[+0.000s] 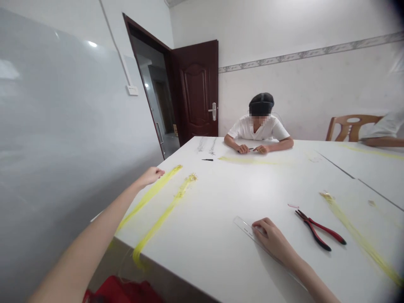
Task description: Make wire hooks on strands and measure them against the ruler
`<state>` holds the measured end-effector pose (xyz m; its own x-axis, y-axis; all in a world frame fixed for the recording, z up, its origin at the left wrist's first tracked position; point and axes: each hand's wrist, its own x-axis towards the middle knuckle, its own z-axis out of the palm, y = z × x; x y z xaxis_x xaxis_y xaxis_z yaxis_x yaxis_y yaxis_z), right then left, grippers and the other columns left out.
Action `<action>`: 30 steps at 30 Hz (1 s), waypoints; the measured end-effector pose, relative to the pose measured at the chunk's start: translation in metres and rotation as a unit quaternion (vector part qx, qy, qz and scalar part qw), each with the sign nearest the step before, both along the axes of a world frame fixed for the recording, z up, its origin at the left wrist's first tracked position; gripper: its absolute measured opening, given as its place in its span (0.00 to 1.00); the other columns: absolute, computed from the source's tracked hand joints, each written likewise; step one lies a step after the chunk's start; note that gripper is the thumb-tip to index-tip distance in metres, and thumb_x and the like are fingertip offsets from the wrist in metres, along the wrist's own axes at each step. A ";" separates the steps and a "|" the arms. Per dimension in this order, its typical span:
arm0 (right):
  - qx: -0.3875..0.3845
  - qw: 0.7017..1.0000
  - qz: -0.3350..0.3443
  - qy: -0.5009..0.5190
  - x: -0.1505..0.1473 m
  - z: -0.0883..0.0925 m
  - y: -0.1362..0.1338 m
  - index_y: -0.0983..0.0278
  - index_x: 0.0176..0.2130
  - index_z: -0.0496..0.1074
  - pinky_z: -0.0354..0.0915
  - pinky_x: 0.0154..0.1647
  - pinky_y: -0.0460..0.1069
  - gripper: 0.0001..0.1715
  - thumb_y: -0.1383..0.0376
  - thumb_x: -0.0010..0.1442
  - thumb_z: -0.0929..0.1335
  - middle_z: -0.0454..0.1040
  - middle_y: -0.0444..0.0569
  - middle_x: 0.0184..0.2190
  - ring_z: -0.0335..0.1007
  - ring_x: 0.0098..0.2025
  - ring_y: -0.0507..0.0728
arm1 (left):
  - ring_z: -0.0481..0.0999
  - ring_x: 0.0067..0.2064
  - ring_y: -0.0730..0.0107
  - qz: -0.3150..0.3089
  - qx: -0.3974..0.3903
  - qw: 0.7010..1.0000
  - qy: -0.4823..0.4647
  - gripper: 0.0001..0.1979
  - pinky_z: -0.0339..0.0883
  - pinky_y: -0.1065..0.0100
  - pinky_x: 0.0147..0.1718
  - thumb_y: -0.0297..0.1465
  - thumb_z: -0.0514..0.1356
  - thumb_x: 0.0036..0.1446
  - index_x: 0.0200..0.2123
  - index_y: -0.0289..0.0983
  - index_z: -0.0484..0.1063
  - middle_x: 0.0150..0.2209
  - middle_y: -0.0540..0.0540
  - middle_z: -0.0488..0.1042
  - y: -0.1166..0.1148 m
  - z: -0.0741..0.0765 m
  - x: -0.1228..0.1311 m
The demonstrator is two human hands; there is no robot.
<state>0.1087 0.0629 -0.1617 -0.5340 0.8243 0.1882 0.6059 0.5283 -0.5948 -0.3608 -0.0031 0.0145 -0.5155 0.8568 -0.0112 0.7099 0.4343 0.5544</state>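
Observation:
At the table's left side, my left hand (152, 175) is closed with the fingertips drawn together. It is beside the far end of a yellow bundle of thin strands (155, 191); whatever is pinched, if anything, is too small to make out. To its right lies a second yellow bundle (162, 219), with small brownish bits at its far end and its near end hanging over the table edge. My right hand (272, 240) rests on the table with curled fingers gripping a clear ruler (241, 224). Red-and-black pliers (311, 223) lie slightly open to its right.
A small pink piece (293, 205) lies near the pliers. Another yellow bundle (356, 231) runs along the right side. Across the white table (221, 244) sits a person (259, 126), near a dark pointed tool (207, 160) and more strands. Another person's sleeve shows far right.

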 end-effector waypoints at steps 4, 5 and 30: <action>-0.004 1.000 -0.005 0.001 -0.002 0.001 0.000 0.61 0.37 0.71 0.67 0.37 0.52 0.18 0.55 0.61 0.58 0.69 0.52 0.39 0.68 0.33 0.54 | 0.74 0.41 0.63 0.001 0.050 0.999 -0.003 0.14 0.71 0.58 0.38 0.35 0.57 0.60 0.47 0.33 0.68 0.45 0.43 0.71 0.007 0.031 0.004; -0.004 1.000 -0.006 0.002 -0.001 0.000 0.000 0.62 0.37 0.71 0.67 0.37 0.52 0.18 0.55 0.61 0.58 0.69 0.52 0.38 0.68 0.33 0.54 | 0.74 0.41 0.63 -0.001 0.062 0.998 -0.002 0.14 0.71 0.58 0.39 0.35 0.57 0.60 0.47 0.33 0.68 0.45 0.43 0.71 0.009 0.039 0.007; 0.073 0.996 -0.033 0.028 -0.004 -0.017 -0.005 0.65 0.46 0.67 0.67 0.43 0.54 0.16 0.58 0.62 0.63 0.69 0.50 0.45 0.68 0.42 0.54 | 0.68 0.36 0.78 -0.018 0.560 0.816 0.139 0.23 0.63 0.74 0.40 0.42 0.48 0.63 0.43 0.25 0.68 0.38 0.45 0.73 -0.004 0.247 0.100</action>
